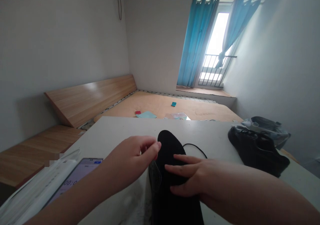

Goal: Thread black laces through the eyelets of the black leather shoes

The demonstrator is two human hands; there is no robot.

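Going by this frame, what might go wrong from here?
The thin black cord curves out beside the long black piece, close to the right hand, so a finger might snag it. The left forearm passes over part of the phone, and a careless sweep could nudge it. The right hand lies flat with spread fingers rather than gripping, so the black piece might slide on the table if pushed.

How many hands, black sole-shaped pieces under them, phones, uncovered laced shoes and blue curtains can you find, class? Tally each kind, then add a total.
Hands: 2 (left hand, right hand)
Black sole-shaped piece: 1
Phone: 1
Uncovered laced shoe: 1
Blue curtains: 2 (left curtain, right curtain)
Total: 7
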